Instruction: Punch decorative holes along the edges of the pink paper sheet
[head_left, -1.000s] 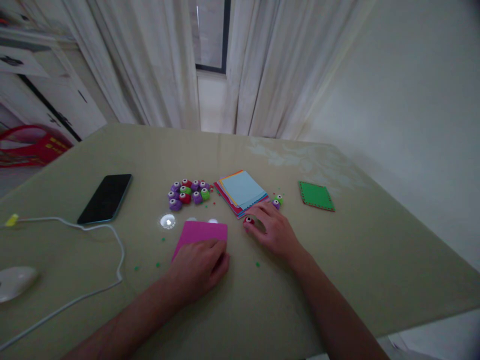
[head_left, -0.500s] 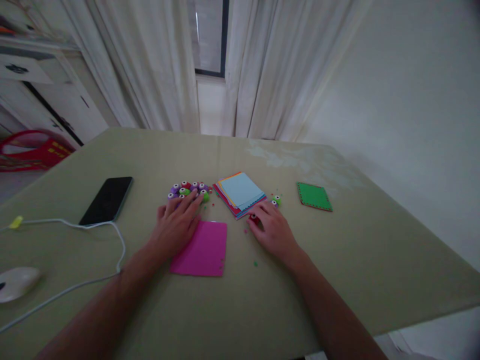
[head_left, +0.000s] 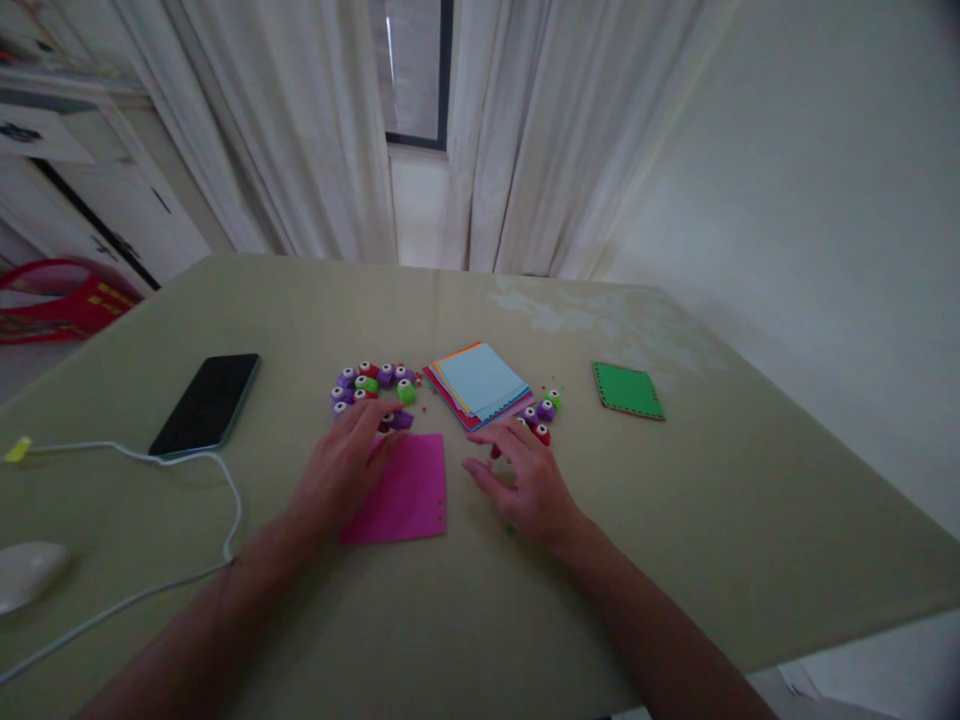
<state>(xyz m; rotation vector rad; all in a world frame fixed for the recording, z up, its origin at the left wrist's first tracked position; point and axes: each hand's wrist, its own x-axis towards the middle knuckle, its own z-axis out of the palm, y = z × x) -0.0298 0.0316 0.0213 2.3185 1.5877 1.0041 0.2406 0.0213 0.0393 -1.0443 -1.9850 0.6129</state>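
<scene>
On the pale green counter [head_left: 675, 540], rounded, eyed blocks [head_left: 366, 384] near flat square sheets [head_left: 484, 378]
Left hand [head_left: 341, 470] overlaps a smooth magenta square [head_left: 412, 500], fingers bent by a purple block [head_left: 403, 420], grip unclear; right hand [head_left: 532, 485], thumb and fingers parted, beside a red block [head_left: 542, 435].

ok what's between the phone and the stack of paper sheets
In the head view: a cluster of small coloured pieces, with the left hand at its near edge, and tiny red specks beside the stack.
</scene>
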